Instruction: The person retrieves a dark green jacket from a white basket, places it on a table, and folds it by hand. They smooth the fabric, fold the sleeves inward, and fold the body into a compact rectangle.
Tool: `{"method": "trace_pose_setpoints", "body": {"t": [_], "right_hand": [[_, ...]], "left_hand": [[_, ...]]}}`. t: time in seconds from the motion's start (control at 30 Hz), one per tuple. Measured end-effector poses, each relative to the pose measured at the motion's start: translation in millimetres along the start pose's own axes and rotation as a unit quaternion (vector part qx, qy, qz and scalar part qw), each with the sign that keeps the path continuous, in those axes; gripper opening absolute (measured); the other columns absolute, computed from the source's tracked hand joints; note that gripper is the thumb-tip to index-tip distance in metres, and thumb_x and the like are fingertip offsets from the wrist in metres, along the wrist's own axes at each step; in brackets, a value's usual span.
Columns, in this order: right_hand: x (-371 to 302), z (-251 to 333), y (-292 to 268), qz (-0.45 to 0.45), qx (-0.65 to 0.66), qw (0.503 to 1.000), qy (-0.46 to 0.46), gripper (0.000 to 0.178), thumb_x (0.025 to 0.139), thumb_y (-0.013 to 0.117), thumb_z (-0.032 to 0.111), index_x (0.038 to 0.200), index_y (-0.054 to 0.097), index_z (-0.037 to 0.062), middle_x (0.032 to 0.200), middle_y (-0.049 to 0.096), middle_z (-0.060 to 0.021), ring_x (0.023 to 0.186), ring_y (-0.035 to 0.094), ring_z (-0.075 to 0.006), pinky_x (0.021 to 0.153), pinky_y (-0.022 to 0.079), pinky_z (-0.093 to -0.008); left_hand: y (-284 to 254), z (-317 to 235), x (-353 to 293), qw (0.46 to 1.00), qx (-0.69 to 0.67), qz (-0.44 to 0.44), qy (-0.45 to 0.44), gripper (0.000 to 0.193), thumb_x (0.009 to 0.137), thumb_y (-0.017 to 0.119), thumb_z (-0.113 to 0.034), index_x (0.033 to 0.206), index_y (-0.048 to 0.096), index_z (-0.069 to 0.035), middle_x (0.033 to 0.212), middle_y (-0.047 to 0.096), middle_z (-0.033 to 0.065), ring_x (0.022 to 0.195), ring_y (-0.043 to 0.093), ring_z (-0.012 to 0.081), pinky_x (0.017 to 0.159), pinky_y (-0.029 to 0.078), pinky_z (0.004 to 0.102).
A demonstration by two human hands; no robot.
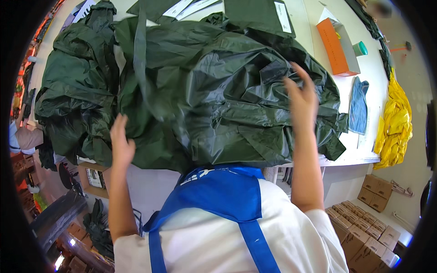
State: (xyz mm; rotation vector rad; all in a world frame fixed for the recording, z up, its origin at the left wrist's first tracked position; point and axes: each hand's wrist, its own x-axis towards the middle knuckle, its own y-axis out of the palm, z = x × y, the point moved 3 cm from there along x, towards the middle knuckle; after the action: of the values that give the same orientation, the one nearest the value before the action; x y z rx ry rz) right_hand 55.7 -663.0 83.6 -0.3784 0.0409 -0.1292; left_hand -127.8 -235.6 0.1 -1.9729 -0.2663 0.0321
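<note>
A large dark green, shiny rain garment [236,104] lies spread and crumpled over the table in front of me. My right hand [302,98] is over its right part, thumb and fingers apart, slightly smeared by motion; whether it touches the fabric I cannot tell. At the garment's left edge is my left hand [121,141], with fingers stretched out and nothing in them. To the left lies a heap of similar dark green fabric [79,86]. A blurred strip [140,59] of the green fabric runs down over the garment's left part.
Flat green packs with white labels [283,17] lie at the far side. On the right of the white table [314,36] are an orange box [334,48], a green-capped tub [360,48], folded blue cloth [358,104] and yellow fabric [395,123]. Cardboard boxes [359,223] stand on the floor.
</note>
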Motion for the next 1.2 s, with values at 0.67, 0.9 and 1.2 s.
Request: {"method": "trace_pose_setpoints", "body": {"t": [0.67,0.9,1.2], "right_hand": [[143.5,-144.1,-433.3,-0.357,-0.029,0.924,0.133,0.044,0.086,0.059,0.047,0.088,0.067,0.0036,0.077,0.061,-0.0035,0.051,0.045,-0.0116,0.05,0.039,-0.0267],[-64.5,-78.9,-130.7,0.081,0.255,0.962,0.054,0.03,0.096,0.049,0.029,0.106,0.06,0.0024,0.087,0.062,-0.0052,0.054,0.041,-0.0062,0.049,0.034,-0.0205],[-72.0,-258.3,-146.9,-0.174,0.586,0.785,0.099,0.032,0.095,0.049,0.035,0.117,0.052,0.0111,0.096,0.057,-0.0145,0.087,0.058,-0.0245,0.068,0.047,-0.0298]], "left_hand": [[-131.6,106.5,175.6,0.72,-0.651,0.075,-0.228,0.044,0.092,0.051,-0.043,0.117,0.055,-0.007,0.105,0.065,0.0095,0.093,0.063,0.0239,0.087,0.05,0.0395],[-41.6,69.8,102.4,0.683,-0.682,0.167,-0.2,0.042,0.09,0.057,-0.036,0.123,0.05,-0.01,0.112,0.061,0.008,0.11,0.052,0.0266,0.099,0.038,0.0466],[-35.5,34.5,134.0,0.695,-0.633,0.107,-0.322,0.025,0.091,0.057,-0.024,0.109,0.059,-0.006,0.103,0.066,0.0053,0.091,0.063,0.0191,0.082,0.05,0.0353]]}}
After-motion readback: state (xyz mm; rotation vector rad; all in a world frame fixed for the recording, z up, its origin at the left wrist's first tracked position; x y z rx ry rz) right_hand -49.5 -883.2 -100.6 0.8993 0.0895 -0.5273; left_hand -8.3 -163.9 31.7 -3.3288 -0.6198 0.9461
